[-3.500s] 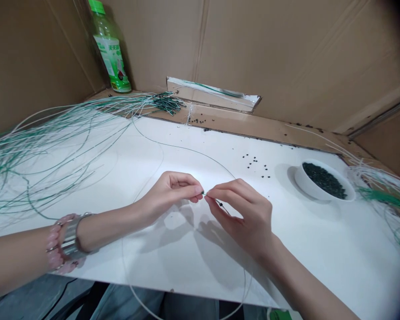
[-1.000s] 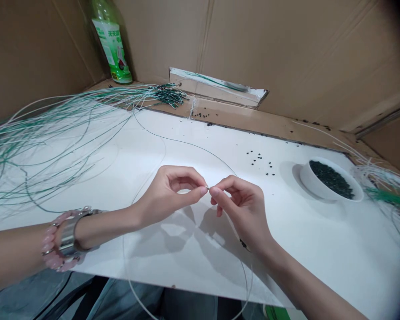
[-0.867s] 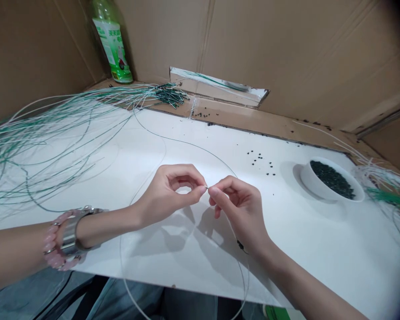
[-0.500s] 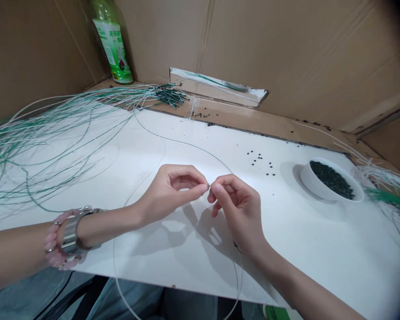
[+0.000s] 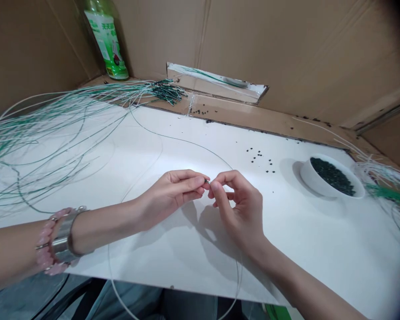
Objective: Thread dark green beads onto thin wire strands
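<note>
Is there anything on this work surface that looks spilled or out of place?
Yes: small dark pieces lie scattered on the white board, left of the bowl holding many similar ones. More lie on the cardboard strip behind. They may have spilled.

right hand (image 5: 242, 209): room for me to pass over the white board (image 5: 313, 253), near side of the bowl (image 5: 315, 183) | left: green-and-white strands (image 5: 60, 106) spread across my way | ahead: cardboard wall (image 5: 280, 58) stops my reach

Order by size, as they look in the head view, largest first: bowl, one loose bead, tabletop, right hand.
1. Tabletop
2. Right hand and bowl: unsure; the hand is nearer the camera
3. Loose bead
</note>
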Tool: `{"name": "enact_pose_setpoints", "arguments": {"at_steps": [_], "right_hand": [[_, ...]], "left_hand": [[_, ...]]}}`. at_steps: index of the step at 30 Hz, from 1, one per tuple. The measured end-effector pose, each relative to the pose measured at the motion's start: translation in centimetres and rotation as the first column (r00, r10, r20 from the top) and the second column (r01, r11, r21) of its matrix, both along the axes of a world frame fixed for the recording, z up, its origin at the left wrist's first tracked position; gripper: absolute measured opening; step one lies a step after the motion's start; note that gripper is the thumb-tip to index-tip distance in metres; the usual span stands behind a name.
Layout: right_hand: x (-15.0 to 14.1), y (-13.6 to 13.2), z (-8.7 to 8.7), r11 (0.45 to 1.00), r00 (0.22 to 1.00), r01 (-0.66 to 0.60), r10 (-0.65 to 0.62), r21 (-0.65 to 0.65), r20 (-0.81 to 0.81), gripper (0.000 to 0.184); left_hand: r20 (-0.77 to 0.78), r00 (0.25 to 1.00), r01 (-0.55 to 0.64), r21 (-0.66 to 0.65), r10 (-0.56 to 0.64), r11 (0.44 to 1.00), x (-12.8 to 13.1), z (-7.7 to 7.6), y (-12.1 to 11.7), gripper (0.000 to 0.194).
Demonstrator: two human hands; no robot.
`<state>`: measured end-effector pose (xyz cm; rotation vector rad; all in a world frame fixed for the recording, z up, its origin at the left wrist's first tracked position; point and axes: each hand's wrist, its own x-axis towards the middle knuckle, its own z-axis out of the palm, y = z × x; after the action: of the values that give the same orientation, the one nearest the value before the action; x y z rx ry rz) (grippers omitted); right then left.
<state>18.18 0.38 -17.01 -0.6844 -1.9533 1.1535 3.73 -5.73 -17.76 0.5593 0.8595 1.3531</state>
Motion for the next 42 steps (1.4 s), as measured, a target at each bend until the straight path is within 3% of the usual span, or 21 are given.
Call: {"name": "enact_pose_setpoints", "arguments": {"at_steps": [10,16,21,27,34,38,42], "right_hand": [[0.1,-0.1,0.0,1.000,1.000,0.010,-0.010,-0.001,-0.004,0.008],[-0.1,0.0,-0.3,0.997,0.999,0.036,-0.034,0.074,-0.025,0.007],[-0.1,-0.2,-0.3,1.000,0.997,0.017,-0.016,0.018,-0.071,0.007],[-0.2,-0.3,0.2,0.996,0.995,0.028,-0.036,-0.081,-0.097,0.013],[-0.3,-0.3,0.4,0.991,0.991,0.045,-0.060,-0.128,-0.116,0.014],[-0.3,-0.1,0.7,0.995,0.994,0.058,-0.066,-0.085,-0.093,0.011],[0.1,0.5,0.8,0.984,0.989,0.146,-0.143,0.101,-0.038,0.009]], "left_hand": [[-0.007,1.000,-0.004,0.011,0.004,1.000,0.1,0.2,0.1,0.009],[-0.072,0.997,-0.012,0.026,0.013,1.000,0.2,0.2,0.0,0.006],[-0.153,0.988,-0.024,0.077,0.036,0.997,0.2,0.3,-0.1,0.007],[-0.450,0.878,-0.081,0.194,0.162,0.978,-0.2,1.2,-0.2,0.007],[-0.602,0.748,-0.139,0.272,0.281,0.952,-0.1,1.8,0.0,0.002],[-0.619,0.725,-0.163,0.272,0.302,0.948,-0.2,1.7,0.1,0.004],[-0.636,0.701,-0.187,0.272,0.322,0.944,-0.4,1.6,0.2,0.006]]}}
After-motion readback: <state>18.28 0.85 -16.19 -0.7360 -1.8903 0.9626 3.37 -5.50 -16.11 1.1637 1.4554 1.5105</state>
